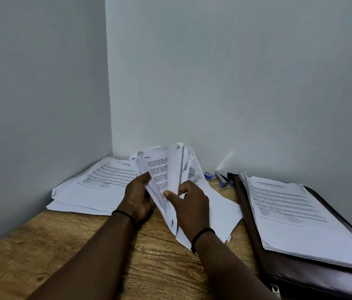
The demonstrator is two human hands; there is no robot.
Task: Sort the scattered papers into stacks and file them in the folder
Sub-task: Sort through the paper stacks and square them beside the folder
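Observation:
A fanned bundle of printed sheets (166, 169) stands nearly upright above the wooden desk. My left hand (137, 198) grips its left side, fingers curled behind the pages. My right hand (190, 206) pinches the right side, thumb on the front sheet. A loose pile of papers (97, 185) lies in the back left corner. One blank sheet (222, 211) lies flat on the desk behind my right hand. On the right, a dark brown folder (300, 278) lies open with a stack of printed papers (289, 215) on it.
A stapler (223, 179) and a small blue box (209, 176) sit against the back wall between the piles. Grey walls close the desk at the back and left. Bare wood of the desk (41, 252) shows at the front left.

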